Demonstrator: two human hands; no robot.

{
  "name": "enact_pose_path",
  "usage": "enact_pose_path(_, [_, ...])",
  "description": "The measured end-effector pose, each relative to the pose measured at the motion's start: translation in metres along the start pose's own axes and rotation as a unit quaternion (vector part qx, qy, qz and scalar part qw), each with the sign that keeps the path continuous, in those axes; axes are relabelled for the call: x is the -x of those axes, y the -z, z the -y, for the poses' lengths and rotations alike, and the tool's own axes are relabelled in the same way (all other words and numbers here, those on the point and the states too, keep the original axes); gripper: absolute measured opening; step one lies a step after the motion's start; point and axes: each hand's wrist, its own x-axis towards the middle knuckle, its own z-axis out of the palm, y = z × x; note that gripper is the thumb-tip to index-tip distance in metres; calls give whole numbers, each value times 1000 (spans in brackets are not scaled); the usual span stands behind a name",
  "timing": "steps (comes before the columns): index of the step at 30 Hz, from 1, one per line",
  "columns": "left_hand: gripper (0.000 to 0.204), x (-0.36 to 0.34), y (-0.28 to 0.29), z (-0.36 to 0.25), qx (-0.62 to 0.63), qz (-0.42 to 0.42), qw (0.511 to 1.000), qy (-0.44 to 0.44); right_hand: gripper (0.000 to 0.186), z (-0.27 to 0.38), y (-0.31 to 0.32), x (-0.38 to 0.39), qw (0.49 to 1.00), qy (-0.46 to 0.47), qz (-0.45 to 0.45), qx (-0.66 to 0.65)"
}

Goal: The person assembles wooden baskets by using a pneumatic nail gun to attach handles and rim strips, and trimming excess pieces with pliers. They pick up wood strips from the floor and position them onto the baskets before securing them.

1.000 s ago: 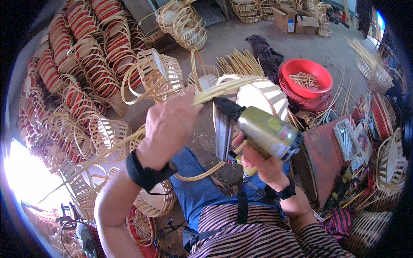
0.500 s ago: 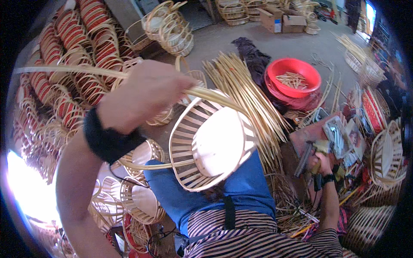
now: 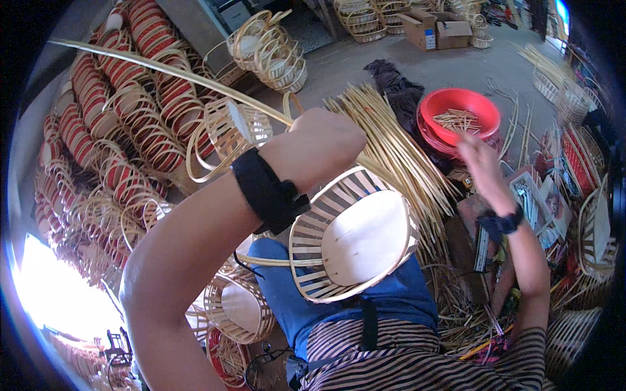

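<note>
Carries a slatted basket (image 3: 365, 238) with a pale base, hollow side up, across the blue trousers (image 3: 417, 287) in the lap, taken here as hub of the dial. Holds the left hand (image 3: 326, 146) above the basket's far rim at twelve, clenched round a long cane strip (image 3: 163, 67), judging by the cane running out on either side, with the fingers hidden. Sends the strip's long end out to ten, in front of tall stacks of red-banded baskets (image 3: 140, 36). Fills the way up from seven with the left forearm (image 3: 169, 260). Reaches toward two with the right hand (image 3: 482, 163), blurred, released, fingers extended by the near rim of a red basin (image 3: 479, 101) with short sticks (image 3: 456, 120) inside. Meets a spread bundle of canes (image 3: 411, 169) at one, near the basket's edge, leaving little room there. Widens from twelve to one, over grey floor (image 3: 345, 62) reaching back to cardboard boxes (image 3: 417, 31). Tightens at eight, with more slatted baskets (image 3: 241, 309) just beside the left thigh.
</note>
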Motion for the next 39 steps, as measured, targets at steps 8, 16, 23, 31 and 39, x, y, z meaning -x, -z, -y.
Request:
enact_pose_path(8, [23, 48, 46, 36, -24, 18, 996, -82, 38, 84, -117, -35, 981, 194, -2, 25])
enact_pose_path(16, [23, 111, 5, -5, 54, -125, 938, 319, 34, 88, -111, -29, 979, 192, 44, 54])
enact_pose_path(23, [29, 112, -37, -19, 121, -290, 902, 295, 37, 92, -105, -25, 982, 170, 83, 21])
enact_pose_path(31, [41, 97, -48, -26, 138, -350, 883, 281, 34, 92, -89, -24, 985, 140, 105, 3])
enact_pose_path(39, [41, 63, -26, -30, 102, -323, 906, 252, 58, 132, -88, -43, 888, 391, -32, 239])
